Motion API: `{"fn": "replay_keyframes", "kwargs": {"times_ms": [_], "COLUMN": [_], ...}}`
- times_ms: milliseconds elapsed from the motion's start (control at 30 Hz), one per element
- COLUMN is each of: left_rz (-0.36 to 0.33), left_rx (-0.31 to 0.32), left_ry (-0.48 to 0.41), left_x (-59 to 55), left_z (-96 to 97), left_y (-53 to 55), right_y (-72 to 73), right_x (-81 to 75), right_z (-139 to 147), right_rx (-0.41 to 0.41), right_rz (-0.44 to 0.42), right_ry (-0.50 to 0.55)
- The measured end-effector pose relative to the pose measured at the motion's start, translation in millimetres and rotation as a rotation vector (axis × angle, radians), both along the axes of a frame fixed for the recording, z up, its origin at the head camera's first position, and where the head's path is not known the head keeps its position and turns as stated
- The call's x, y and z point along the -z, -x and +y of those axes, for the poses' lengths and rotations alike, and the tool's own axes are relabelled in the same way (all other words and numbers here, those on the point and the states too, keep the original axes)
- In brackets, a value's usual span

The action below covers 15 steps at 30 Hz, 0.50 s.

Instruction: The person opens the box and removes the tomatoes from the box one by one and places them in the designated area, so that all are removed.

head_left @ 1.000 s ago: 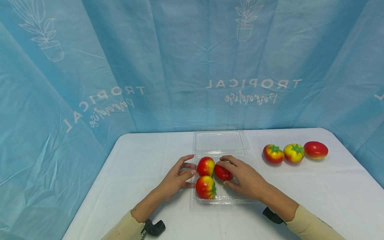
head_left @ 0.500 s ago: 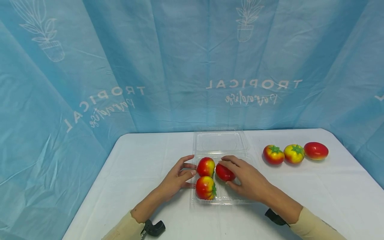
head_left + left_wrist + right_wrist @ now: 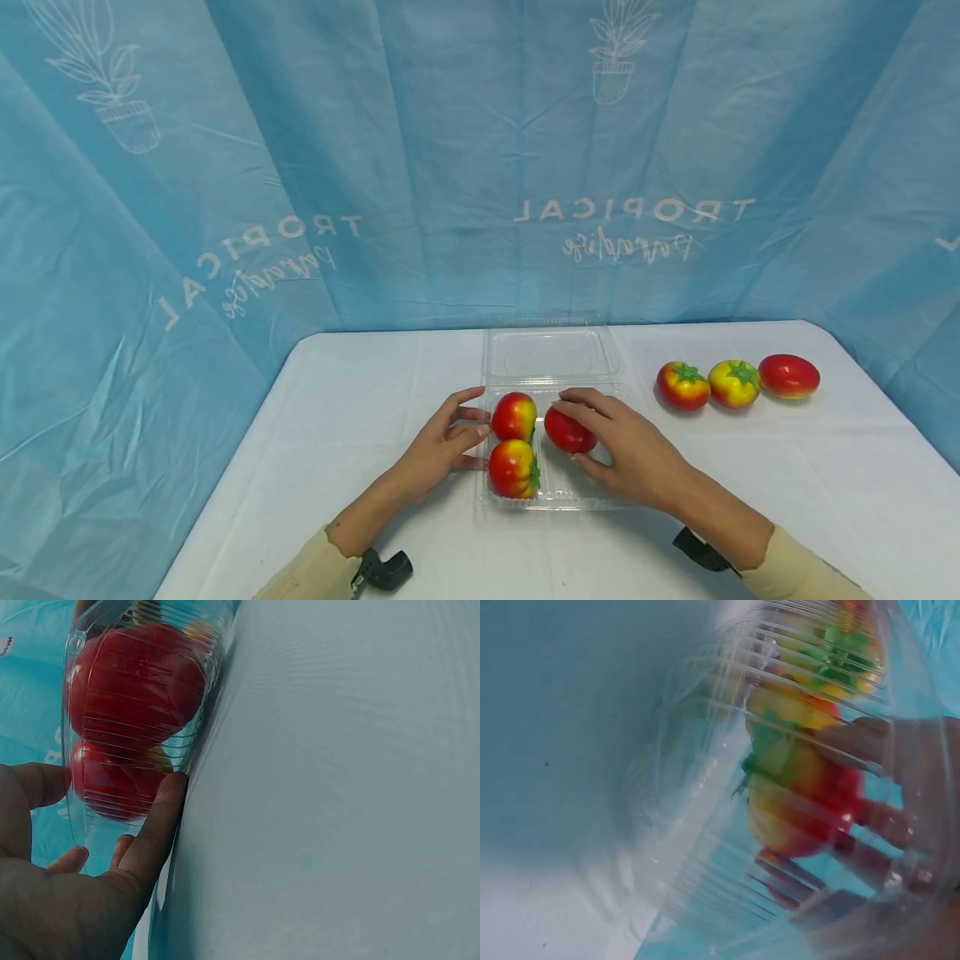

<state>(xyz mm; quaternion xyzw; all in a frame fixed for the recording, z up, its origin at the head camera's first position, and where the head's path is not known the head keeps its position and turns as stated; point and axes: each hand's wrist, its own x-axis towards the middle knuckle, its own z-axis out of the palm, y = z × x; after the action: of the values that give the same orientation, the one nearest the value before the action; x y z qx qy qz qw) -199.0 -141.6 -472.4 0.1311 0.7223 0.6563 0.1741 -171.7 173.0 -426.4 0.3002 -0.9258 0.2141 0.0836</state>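
Right hand (image 3: 633, 450): fingers and thumb bent round the held tomato (image 3: 568, 432), clamped on it, parted only by its width. I put it over the right part of the base of the clear container (image 3: 558, 487); I cannot tell whether the tomato touches the floor. My right wrist feed is blurred, but through the plastic it shows fingers on both sides of the fruit and a green calyx.

Left hand (image 3: 441, 446): fingers well apart, tips at the container's left wall, no fruit in them. The left wrist feed puts thumb and forefinger against the plastic.

Inside, along the left side, I log the far tomato (image 3: 513, 417) and the near tomato (image 3: 512, 471), touching or nearly so. The lid (image 3: 551, 354) lies folded back. A row of three tomatoes (image 3: 735, 383) sits on the white tablecloth (image 3: 337, 433), right of the container.

Change against one second ago: right hand and held tomato have shifted rightward; the fruit was just beside the far tomato, and I now see a clear gap. Left hand and row: same places.

Writing: the blue backdrop (image 3: 465, 150) reads "TROPICAL Paradise" twice, mirrored, with potted-plant drawings above. Part of a further letter shows at the right edge.
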Motion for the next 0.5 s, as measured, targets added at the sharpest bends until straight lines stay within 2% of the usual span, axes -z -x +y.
{"fn": "replay_keyframes", "kwargs": {"times_ms": [300,500], "left_rz": [0.0,0.003], "left_rx": [-0.007,-0.007], "left_ry": [0.007,0.011], "left_x": [-1.4,-2.0], "left_z": [-0.4,0.2], "left_y": [-0.9,-1.2], "right_y": [-5.2,-7.9], "right_x": [-6.0,-7.0], "right_z": [8.6,13.4], "right_rx": [0.013,-0.001], "right_rz": [0.021,0.067], "right_ry": [0.042,0.104]}}
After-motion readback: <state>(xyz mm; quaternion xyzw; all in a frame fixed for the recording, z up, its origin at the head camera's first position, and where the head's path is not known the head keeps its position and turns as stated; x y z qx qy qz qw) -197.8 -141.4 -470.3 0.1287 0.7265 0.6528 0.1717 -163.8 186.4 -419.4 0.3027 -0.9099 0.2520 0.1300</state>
